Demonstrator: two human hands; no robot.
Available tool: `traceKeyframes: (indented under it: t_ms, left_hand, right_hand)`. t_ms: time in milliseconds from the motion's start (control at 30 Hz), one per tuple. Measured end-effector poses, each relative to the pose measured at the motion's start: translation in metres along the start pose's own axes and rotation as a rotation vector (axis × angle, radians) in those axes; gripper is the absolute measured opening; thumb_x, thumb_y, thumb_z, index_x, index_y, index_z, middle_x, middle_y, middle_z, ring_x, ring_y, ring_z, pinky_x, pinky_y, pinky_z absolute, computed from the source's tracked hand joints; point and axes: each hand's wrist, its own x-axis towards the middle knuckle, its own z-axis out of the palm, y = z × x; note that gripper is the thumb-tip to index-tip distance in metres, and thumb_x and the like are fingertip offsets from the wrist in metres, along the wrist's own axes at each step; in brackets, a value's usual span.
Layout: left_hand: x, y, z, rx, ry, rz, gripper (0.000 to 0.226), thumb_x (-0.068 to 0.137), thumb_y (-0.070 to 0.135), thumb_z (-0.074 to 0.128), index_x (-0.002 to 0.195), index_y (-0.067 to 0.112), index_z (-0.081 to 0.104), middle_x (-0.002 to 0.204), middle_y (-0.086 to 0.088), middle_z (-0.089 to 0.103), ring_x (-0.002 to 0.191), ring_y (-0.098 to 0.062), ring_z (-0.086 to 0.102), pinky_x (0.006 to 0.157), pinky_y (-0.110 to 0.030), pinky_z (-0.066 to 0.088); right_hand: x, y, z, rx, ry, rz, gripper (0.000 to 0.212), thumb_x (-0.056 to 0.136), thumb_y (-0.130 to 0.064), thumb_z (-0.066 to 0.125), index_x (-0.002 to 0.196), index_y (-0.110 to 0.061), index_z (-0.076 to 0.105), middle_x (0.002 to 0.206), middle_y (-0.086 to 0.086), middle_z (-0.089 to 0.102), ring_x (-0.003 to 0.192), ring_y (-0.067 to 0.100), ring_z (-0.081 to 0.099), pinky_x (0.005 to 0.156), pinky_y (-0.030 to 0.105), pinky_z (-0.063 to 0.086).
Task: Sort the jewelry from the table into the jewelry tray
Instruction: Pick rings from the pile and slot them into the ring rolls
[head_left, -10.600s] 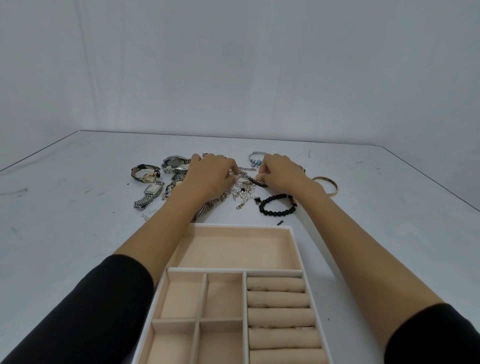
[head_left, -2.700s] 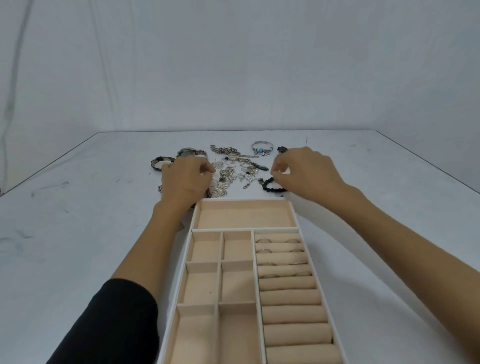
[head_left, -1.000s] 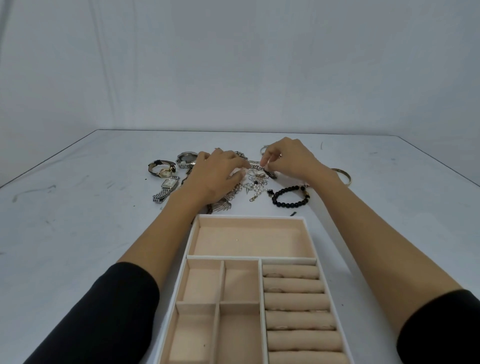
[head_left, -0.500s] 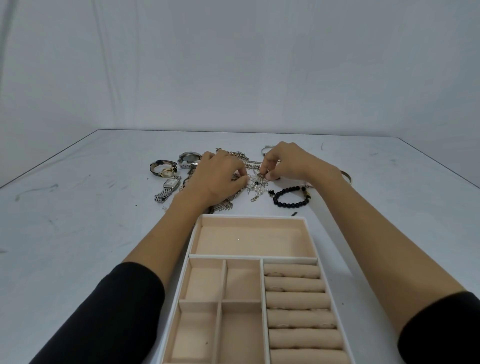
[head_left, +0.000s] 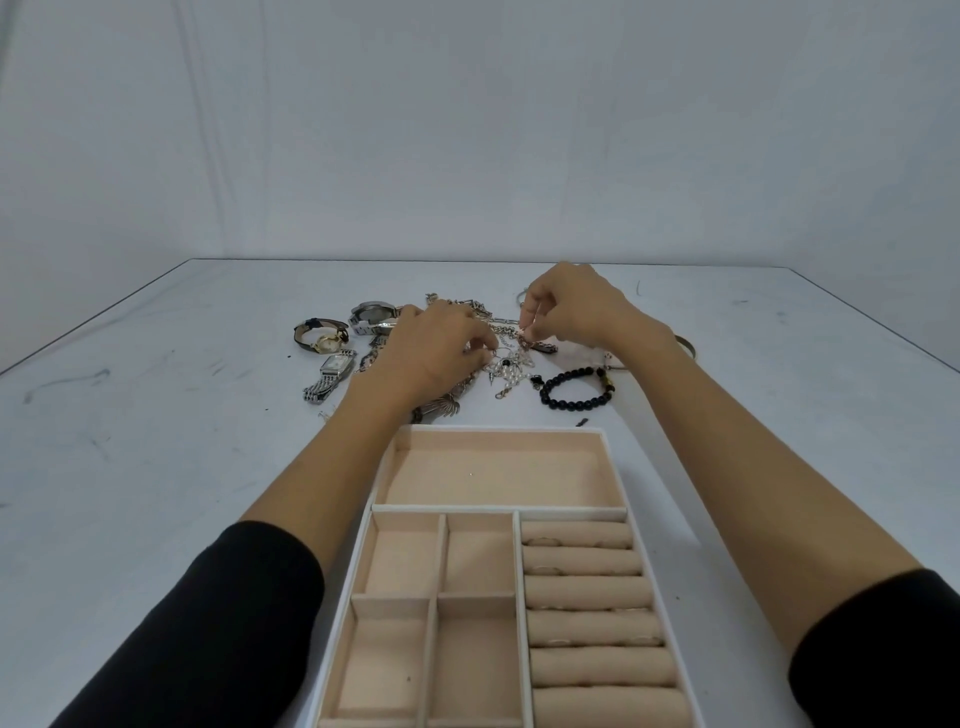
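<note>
One head-worn wide-angle view, directed forward and down over the table (head_left: 156, 467), jewelry tray (head_left: 498, 429) seen close at lower centre, jewelry pile (head_left: 511, 364) seen farther off at mid-frame, wall (head_left: 467, 130) across the upper half.

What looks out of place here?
The chains lie in one knotted heap beyond the tray; left hand and right hand both pinch at it. A small dark bit lies loose by the tray's far right corner. Nothing looks broken.
</note>
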Motion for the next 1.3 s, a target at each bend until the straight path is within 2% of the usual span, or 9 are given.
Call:
traceKeyframes:
  t_ms: [233,333,433,600,733,867,967,1067,1300]
  left_hand:
    - [0.0004,-0.0023,0.0023,-0.086,0.017,-0.117,0.016,0.091,0.04,0.059,0.095,0.026,0.064,0.102,0.004,0.058,0.105,-0.018,0.051,0.092,-0.04,0.036]
    - [0.0005,-0.0048,0.0034,-0.104,0.007,-0.16,0.021,0.09,0.044,0.057,0.101,0.027,0.063,0.109,0.004,0.057,0.111,-0.019,0.05,0.097,-0.043,0.035]
    - [-0.0011,-0.0046,0.0048,-0.056,-0.014,-0.159,0.03,0.093,0.047,0.052,0.114,0.027,0.06,0.119,0.002,0.055,0.118,-0.021,0.046,0.1,-0.045,0.032]
    - [-0.0038,-0.0039,0.0042,-0.073,0.027,-0.142,0.02,0.094,0.04,0.052,0.106,0.027,0.063,0.112,0.003,0.057,0.112,-0.021,0.05,0.098,-0.044,0.033]
    - [-0.0045,-0.0025,0.0045,-0.07,0.04,-0.145,0.012,0.094,0.036,0.053,0.096,0.027,0.061,0.109,0.004,0.057,0.11,-0.021,0.05,0.096,-0.044,0.033]
    - [-0.0054,-0.001,0.0041,-0.068,0.072,-0.138,0.011,0.094,0.034,0.055,0.085,0.028,0.054,0.104,0.005,0.059,0.107,-0.02,0.051,0.094,-0.041,0.032]
    - [-0.0061,-0.0019,0.0051,-0.111,0.122,-0.148,0.011,0.096,0.029,0.051,0.1,0.024,0.06,0.101,0.007,0.064,0.106,-0.02,0.054,0.095,-0.043,0.032]
    - [-0.0062,-0.0028,0.0063,-0.037,0.087,-0.128,0.025,0.098,0.031,0.046,0.119,0.028,0.059,0.113,0.003,0.061,0.117,-0.022,0.049,0.098,-0.043,0.031]
    - [-0.0039,-0.003,0.0071,-0.01,0.073,-0.126,0.02,0.095,0.038,0.052,0.108,0.03,0.063,0.109,0.004,0.059,0.116,-0.02,0.046,0.098,-0.042,0.03]
  right_hand:
    - [0.0011,0.0012,0.0,0.05,0.088,0.011,0.011,0.072,-0.014,0.077,0.077,-0.022,0.072,0.075,-0.007,0.063,0.072,0.014,0.057,0.071,0.032,0.05]
    - [0.0006,0.0029,-0.0006,0.189,0.106,-0.011,0.009,0.071,-0.013,0.077,0.074,-0.02,0.072,0.066,-0.007,0.065,0.064,0.014,0.06,0.067,0.033,0.051]
    - [-0.0021,0.0024,-0.0028,0.277,0.091,-0.013,0.007,0.073,-0.013,0.077,0.078,-0.016,0.073,0.057,-0.01,0.063,0.053,0.011,0.057,0.06,0.025,0.042]
    - [-0.0062,0.0009,-0.0044,0.416,0.073,0.0,0.007,0.077,-0.011,0.075,0.084,-0.009,0.074,0.064,0.0,0.066,0.048,0.009,0.053,0.044,0.008,0.036]
    - [-0.006,0.002,-0.0034,0.45,0.018,0.022,0.006,0.08,-0.014,0.073,0.085,-0.012,0.074,0.073,0.001,0.069,0.053,0.009,0.056,0.047,0.017,0.037]
    - [-0.0055,0.0023,-0.0017,0.41,-0.007,0.037,0.002,0.081,-0.015,0.072,0.084,-0.015,0.072,0.07,-0.004,0.066,0.057,0.008,0.057,0.048,0.019,0.039]
    - [-0.0047,0.0034,-0.0013,0.401,-0.01,0.044,0.003,0.081,-0.015,0.072,0.085,-0.015,0.073,0.07,-0.006,0.066,0.058,0.009,0.057,0.049,0.02,0.04]
    - [-0.0047,0.004,-0.0005,0.374,-0.026,0.04,0.005,0.082,-0.016,0.072,0.087,-0.014,0.073,0.072,-0.005,0.067,0.059,0.009,0.058,0.05,0.021,0.04]
    - [-0.004,0.0047,0.0008,0.367,-0.046,0.039,0.005,0.081,-0.016,0.072,0.087,-0.014,0.073,0.078,-0.002,0.07,0.061,0.01,0.06,0.052,0.022,0.041]
